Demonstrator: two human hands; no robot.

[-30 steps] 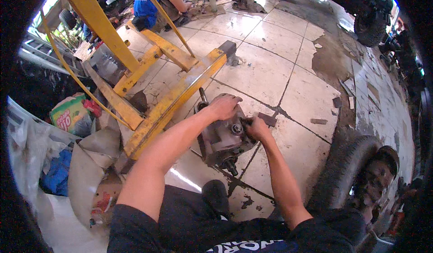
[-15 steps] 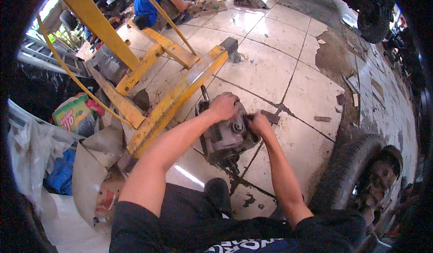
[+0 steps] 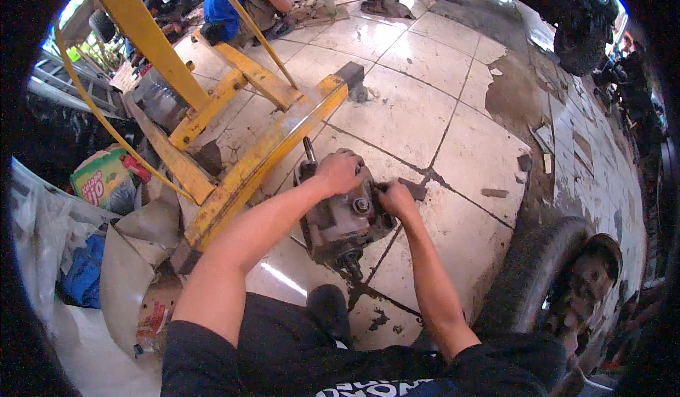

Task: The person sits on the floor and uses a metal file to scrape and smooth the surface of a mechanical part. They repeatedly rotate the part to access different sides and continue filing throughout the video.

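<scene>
A dark grey metal gearbox [image 3: 333, 228] rests on the tiled floor in front of me, a shaft standing out at its far left and another stub at its near end. My left hand [image 3: 343, 173] lies over the far upper part of its housing, fingers curled round the edge. At the housing's right side, my right hand [image 3: 397, 200] is closed with its fingers bent inward against the metal. Whatever those fingers hold is hidden. Just beyond that hand a small dark block-like piece [image 3: 412, 189] shows.
A yellow steel hoist frame [image 3: 276, 152] stands close on the left. To the right is a large tyre [image 3: 533, 273]. Plastic sheeting [image 3: 42, 230] and sacks lie at the left. A person in a blue shirt [image 3: 230, 0] crouches farther off. A flat brown piece [image 3: 494, 193] lies on the tiles.
The whole view has shifted a little, so everything sits slightly farther left. Both hands stay at nearly the same places on the gearbox.
</scene>
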